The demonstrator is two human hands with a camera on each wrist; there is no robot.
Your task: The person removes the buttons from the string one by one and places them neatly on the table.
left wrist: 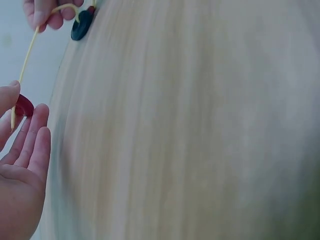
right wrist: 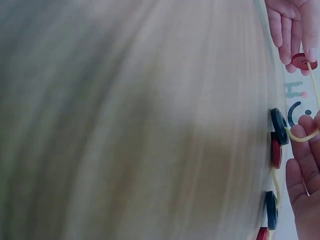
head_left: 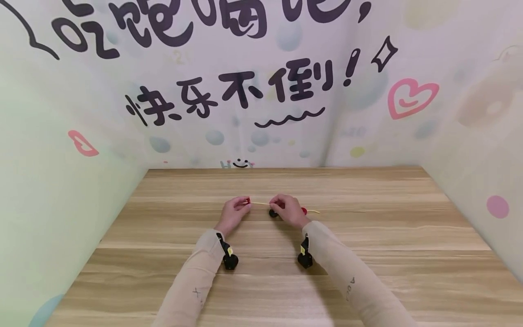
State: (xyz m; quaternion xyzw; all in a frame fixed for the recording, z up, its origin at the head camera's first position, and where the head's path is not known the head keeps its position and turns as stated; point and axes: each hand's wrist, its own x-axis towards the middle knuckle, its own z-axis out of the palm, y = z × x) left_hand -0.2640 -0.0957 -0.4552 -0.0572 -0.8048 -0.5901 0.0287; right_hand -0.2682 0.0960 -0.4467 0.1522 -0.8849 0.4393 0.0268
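Left hand (head_left: 234, 214) pinches 1 red button (right wrist: 300, 62) — right hand (head_left: 289, 210) pinches the yellow string (right wrist: 300, 140).

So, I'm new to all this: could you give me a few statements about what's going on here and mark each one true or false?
1. The left hand pinches a red button. True.
2. Only one of the hands is busy. False: the right hand pinches a yellow string.
3. The string spans the gap between the two hands. True.
4. Every button in view is red. False: a dark button sits beside another red button near the right hand.
5. Black lettering shows on the wall behind the table. True.
6. The tabletop is plain white. False: it is a brown wood-grain tabletop.
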